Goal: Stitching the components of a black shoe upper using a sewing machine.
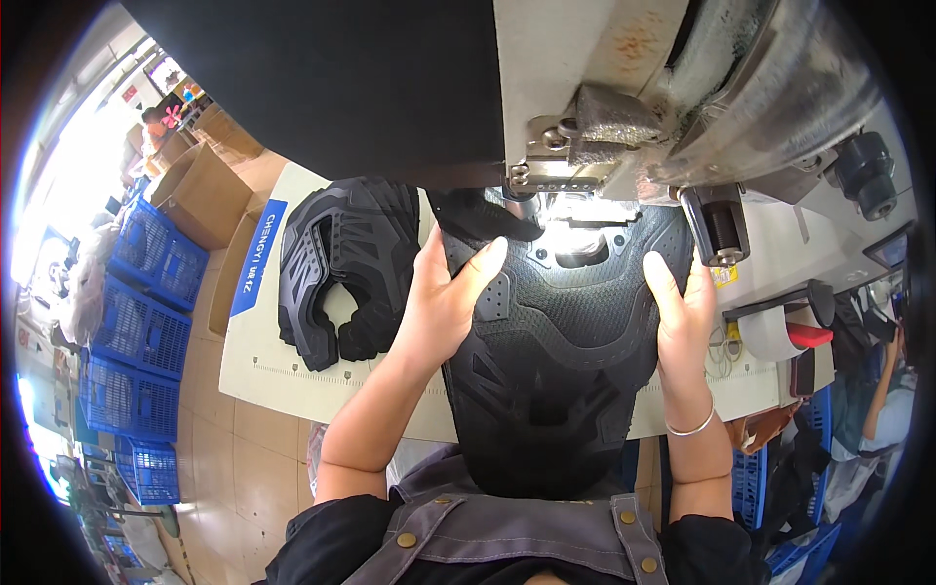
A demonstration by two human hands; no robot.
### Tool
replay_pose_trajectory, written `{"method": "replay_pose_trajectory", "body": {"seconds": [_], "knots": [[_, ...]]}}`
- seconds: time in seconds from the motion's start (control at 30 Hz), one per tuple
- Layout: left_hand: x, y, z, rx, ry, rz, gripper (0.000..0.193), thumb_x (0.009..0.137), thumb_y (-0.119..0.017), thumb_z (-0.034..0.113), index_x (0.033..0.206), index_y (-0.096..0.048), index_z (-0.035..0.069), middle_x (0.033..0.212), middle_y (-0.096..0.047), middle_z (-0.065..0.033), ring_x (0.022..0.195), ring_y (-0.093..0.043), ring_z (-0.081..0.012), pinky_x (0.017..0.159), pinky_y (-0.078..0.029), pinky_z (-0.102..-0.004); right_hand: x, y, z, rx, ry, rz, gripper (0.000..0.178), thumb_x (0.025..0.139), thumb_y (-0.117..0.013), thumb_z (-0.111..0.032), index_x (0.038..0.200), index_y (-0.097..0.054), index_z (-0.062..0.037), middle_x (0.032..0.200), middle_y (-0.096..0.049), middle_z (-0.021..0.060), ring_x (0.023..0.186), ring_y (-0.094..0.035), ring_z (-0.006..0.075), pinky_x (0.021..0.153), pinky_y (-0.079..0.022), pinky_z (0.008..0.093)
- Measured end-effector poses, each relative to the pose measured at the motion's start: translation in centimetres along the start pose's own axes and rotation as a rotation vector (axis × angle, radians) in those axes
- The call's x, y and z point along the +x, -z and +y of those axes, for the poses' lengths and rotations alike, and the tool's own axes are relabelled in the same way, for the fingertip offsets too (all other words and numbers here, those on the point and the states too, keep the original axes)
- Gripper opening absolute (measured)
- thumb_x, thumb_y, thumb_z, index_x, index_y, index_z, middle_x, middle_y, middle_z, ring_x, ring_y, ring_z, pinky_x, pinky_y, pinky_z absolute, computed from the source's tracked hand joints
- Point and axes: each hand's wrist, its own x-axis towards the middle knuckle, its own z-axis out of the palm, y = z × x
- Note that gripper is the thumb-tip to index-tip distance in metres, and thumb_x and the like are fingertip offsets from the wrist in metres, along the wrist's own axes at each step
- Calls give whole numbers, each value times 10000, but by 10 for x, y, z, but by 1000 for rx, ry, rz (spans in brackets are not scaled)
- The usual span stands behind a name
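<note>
A large black moulded protective panel (556,331), like a chest or back guard, lies on the table under the lit head of a sewing machine (585,156), its lower part hanging toward my lap. My left hand (448,302) grips its left edge, thumb on top, beside a small dark fabric piece (478,214) near the needle area. On the opposite edge my right hand (685,312) holds the panel with its thumb above and fingers beneath. The bright lamp washes out the needle area. Left of my left hand rests a pile of similar black guards (361,253) with a curved neck cutout.
The pale table (253,361) has a ruler along its front edge. Scissors (726,341) with yellow handles and a red-and-black object (807,334) lie at the right. Blue crates (136,331) and cardboard boxes (200,195) line the left. Another person's arm (882,380) shows far right.
</note>
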Motion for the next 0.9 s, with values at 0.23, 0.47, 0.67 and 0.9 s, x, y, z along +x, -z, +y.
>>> {"method": "replay_pose_trajectory", "body": {"seconds": [0.23, 0.47, 0.67, 0.9], "knots": [[11, 4, 0, 113, -71, -8, 233, 850, -488, 29, 1081, -494, 3, 989, -566, -48, 892, -532, -106, 805, -413, -240, 12, 1, 4, -87, 20, -7, 250, 794, -533, -42, 1031, -507, 31, 895, -558, 40, 788, -508, 91, 711, -423, 220], [24, 0, 7, -46, 17, 41, 219, 839, -504, 17, 1057, -495, 1, 963, -573, -41, 889, -530, -105, 826, -409, -244, 20, -3, 9, 65, -24, -8, 248, 793, -506, 9, 1039, -501, 41, 912, -562, 49, 787, -518, 88, 719, -434, 221], [40, 15, 11, -115, 187, 43, 197, 800, -556, 48, 968, -541, -55, 912, -607, -112, 796, -601, -166, 682, -483, -259, 15, -3, 7, 261, -93, -98, 234, 808, -526, -28, 1033, -498, 28, 935, -574, 61, 843, -538, 105, 770, -438, 247], [15, 4, 9, -233, 160, 251, 231, 876, -478, 126, 1031, -517, -40, 935, -601, -48, 858, -559, -101, 777, -405, -196, -20, -7, 5, 270, -262, -65, 220, 812, -569, -86, 1000, -501, 7, 828, -584, 58, 506, -519, 53, 330, -382, 147]]}}
